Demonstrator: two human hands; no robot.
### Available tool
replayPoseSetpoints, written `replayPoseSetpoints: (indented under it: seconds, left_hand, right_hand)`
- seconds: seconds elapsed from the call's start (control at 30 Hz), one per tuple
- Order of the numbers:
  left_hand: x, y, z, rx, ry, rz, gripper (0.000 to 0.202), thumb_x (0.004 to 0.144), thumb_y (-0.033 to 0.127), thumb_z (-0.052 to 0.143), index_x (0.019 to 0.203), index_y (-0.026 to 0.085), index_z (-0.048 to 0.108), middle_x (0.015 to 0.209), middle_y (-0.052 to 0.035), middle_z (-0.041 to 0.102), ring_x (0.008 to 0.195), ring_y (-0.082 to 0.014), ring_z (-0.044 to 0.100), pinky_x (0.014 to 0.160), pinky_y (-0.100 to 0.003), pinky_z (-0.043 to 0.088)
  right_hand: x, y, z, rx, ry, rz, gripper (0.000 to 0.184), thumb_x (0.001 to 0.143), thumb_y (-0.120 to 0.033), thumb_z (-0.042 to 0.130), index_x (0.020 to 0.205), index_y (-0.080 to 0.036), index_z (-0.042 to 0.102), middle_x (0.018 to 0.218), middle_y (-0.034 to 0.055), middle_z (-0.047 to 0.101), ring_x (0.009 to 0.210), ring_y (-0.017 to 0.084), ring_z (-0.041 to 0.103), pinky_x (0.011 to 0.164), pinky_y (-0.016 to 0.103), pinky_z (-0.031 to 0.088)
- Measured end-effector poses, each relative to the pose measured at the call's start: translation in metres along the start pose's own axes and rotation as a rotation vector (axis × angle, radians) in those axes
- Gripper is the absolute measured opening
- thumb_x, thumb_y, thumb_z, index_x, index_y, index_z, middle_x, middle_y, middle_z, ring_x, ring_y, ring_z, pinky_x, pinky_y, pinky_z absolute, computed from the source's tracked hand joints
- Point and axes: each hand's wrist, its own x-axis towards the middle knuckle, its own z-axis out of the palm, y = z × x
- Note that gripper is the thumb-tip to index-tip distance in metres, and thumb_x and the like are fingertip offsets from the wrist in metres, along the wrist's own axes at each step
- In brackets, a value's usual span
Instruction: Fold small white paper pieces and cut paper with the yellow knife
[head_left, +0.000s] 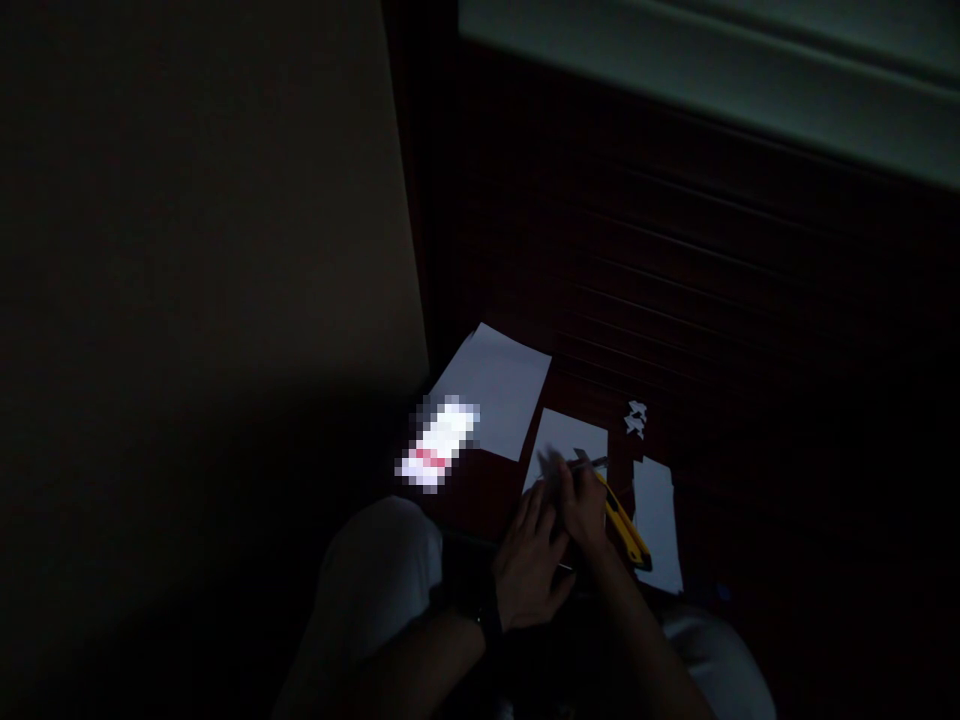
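Note:
The scene is very dark. My left hand [529,570], with a dark watch at the wrist, lies with its fingers stretched out on the near edge of a small white paper sheet [574,435] on the floor. My right hand [581,505] is over the same sheet, its fingers curled and smeared by motion. A thin dark tip [596,462] sticks out past them. A yellow utility knife [622,525] lies close along the right side of my right hand; whether the hand grips it is unclear.
A larger white sheet [499,385] lies to the left, with a blurred-out bright patch [439,445] on its near corner. A narrow paper strip [660,525] and small paper scraps [636,418] lie to the right. The floor [712,300] is dark wood, with a pale wall [187,250] on the left.

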Motion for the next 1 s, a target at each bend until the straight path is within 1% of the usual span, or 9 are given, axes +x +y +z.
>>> replayPoseSetpoints:
  seconds: [0.13, 0.3, 0.47, 0.6, 0.77, 0.87, 1.0]
  left_hand:
    - [-0.0001, 0.0004, -0.0005, 0.003, 0.003, 0.001, 0.061, 0.077, 0.047, 0.051, 0.128, 0.015, 0.043, 0.141, -0.0146, 0.03, 0.135, -0.0353, 0.008, 0.109, -0.053, 0.008]
    - [-0.0009, 0.0012, -0.001, 0.001, 0.009, -0.007, 0.061, 0.076, 0.047, 0.052, 0.126, 0.014, 0.045, 0.145, -0.0138, 0.023, 0.135, -0.0363, 0.006, 0.109, -0.053, 0.008]
    - [-0.0011, 0.001, -0.0009, 0.0, 0.026, 0.012, 0.06, 0.076, 0.047, 0.051, 0.127, 0.015, 0.044, 0.143, -0.0137, 0.027, 0.135, -0.0353, 0.009, 0.108, -0.054, 0.008]
    - [-0.0007, 0.0008, -0.0012, 0.004, 0.011, 0.01, 0.063, 0.076, 0.048, 0.051, 0.128, 0.014, 0.042, 0.143, -0.0149, 0.026, 0.135, -0.0352, 0.009, 0.109, -0.052, 0.008]
    - [-0.0005, 0.0007, -0.0005, 0.004, -0.001, -0.001, 0.065, 0.076, 0.048, 0.051, 0.131, 0.014, 0.039, 0.144, -0.0145, 0.025, 0.135, -0.0351, 0.009, 0.109, -0.051, 0.007]
    - [-0.0008, 0.0008, 0.0002, -0.001, 0.003, -0.003, 0.065, 0.076, 0.047, 0.052, 0.13, 0.015, 0.04, 0.145, -0.0134, 0.023, 0.135, -0.0353, 0.01, 0.109, -0.052, 0.007]
    - [-0.0015, 0.001, 0.0005, -0.013, 0.003, 0.003, 0.061, 0.076, 0.047, 0.051, 0.129, 0.016, 0.043, 0.147, -0.0129, 0.02, 0.135, -0.0354, 0.009, 0.109, -0.052, 0.008]
  right_hand:
    - [0.0001, 0.0008, -0.0001, 0.0, 0.009, 0.002, 0.039, 0.09, -0.045, 0.037, 0.093, -0.014, 0.061, 0.087, 0.0094, 0.066, 0.081, 0.022, 0.061, 0.074, 0.033, 0.044]
    - [-0.0001, 0.0002, -0.0004, 0.005, 0.003, -0.002, 0.038, 0.09, -0.045, 0.038, 0.094, -0.015, 0.061, 0.087, 0.009, 0.067, 0.081, 0.021, 0.061, 0.075, 0.033, 0.044]
    - [-0.0005, -0.0008, -0.0003, 0.018, 0.009, 0.003, 0.037, 0.09, -0.043, 0.038, 0.094, -0.015, 0.061, 0.086, 0.0084, 0.067, 0.08, 0.02, 0.061, 0.075, 0.032, 0.045]
    - [-0.0003, -0.0019, -0.001, 0.009, 0.01, 0.004, 0.037, 0.091, -0.043, 0.037, 0.092, -0.015, 0.061, 0.088, 0.0089, 0.067, 0.082, 0.021, 0.061, 0.076, 0.031, 0.044]
    - [-0.0003, -0.0023, -0.0022, -0.035, 0.002, -0.003, 0.038, 0.091, -0.044, 0.036, 0.093, -0.015, 0.061, 0.083, 0.0082, 0.067, 0.078, 0.021, 0.062, 0.071, 0.031, 0.044]
    - [0.0001, -0.0028, -0.0027, -0.044, 0.005, -0.003, 0.039, 0.09, -0.044, 0.036, 0.087, -0.015, 0.062, 0.081, 0.0085, 0.067, 0.077, 0.021, 0.062, 0.07, 0.031, 0.044]
    - [0.0, -0.0038, -0.0034, -0.039, 0.006, -0.01, 0.039, 0.09, -0.044, 0.036, 0.089, -0.015, 0.062, 0.082, 0.0082, 0.067, 0.077, 0.02, 0.062, 0.071, 0.03, 0.044]
